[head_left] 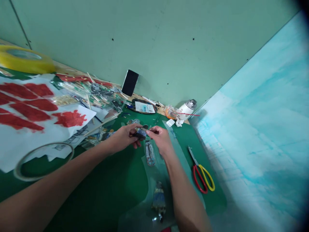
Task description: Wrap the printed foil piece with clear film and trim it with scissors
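My left hand [123,138] is closed on a small dark printed cut-out [140,134], pinched between thumb and fingers. From the other side, my right hand [159,138] pinches at the same piece's edge; its fingertips touch it or a thin bit beside it, too small to make out. Just below the hands, a long printed cut-out [149,154] lies on a clear plastic sheet [154,175]. Nearer to me on that sheet is another printed piece [158,199], shaped somewhat like a figure. More printed scraps [98,137] lie left of my left hand.
Scissors [200,174] with red and yellow handles lie right of my right arm. A tape ring [69,148] and red-painted paper [55,127] are at left, near a yellow tape roll [45,64]. A phone [130,82] leans on the wall; a white bottle [187,109] stands behind.
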Available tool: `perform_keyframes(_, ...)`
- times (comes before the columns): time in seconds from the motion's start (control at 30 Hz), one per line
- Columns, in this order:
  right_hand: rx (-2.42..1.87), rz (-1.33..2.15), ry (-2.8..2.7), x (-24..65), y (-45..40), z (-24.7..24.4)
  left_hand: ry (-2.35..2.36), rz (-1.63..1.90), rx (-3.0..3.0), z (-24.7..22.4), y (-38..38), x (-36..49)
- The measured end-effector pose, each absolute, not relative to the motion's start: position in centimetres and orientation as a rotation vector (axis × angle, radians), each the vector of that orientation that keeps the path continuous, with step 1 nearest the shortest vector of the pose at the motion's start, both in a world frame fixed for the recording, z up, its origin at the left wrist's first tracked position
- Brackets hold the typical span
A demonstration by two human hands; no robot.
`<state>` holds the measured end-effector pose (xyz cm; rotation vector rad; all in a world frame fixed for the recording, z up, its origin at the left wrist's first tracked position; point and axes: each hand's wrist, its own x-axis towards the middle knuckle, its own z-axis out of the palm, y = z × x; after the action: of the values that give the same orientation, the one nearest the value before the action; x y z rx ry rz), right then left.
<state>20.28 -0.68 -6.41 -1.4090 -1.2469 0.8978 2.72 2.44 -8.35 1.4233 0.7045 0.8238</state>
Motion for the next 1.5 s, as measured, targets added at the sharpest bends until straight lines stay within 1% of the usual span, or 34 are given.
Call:
perform_keyframes(0.27, -1.329, 0.926, -1.152, 20.5, -0.6, -6.0, 0.672, 0.820, 1.262, -7.4, 2.0, 2.5)
perform_keyframes(0.53, -1.249, 1.145, -1.109, 20.6, -0.8, -5.5, 0.672, 0.782, 1.203, -6.9, 1.9, 2.4)
perform_keyframes(1.13, -1.118, 1.224, -0.990, 21.0, -0.3, -6.5, 0.622, 0.744, 1.124, -6.8, 1.7, 2.2)
perform_keyframes(1.3, -1.065, 1.262, -1.051, 21.1, -0.6, -6.3, 0.648, 0.747, 1.101, -6.4, 1.5, 2.2)
perform_keyframes(1.5, -1.125, 1.197, -1.104, 21.0, -0.7, -6.3, 0.641, 0.739, 1.087, -6.1, 1.3, 2.1)
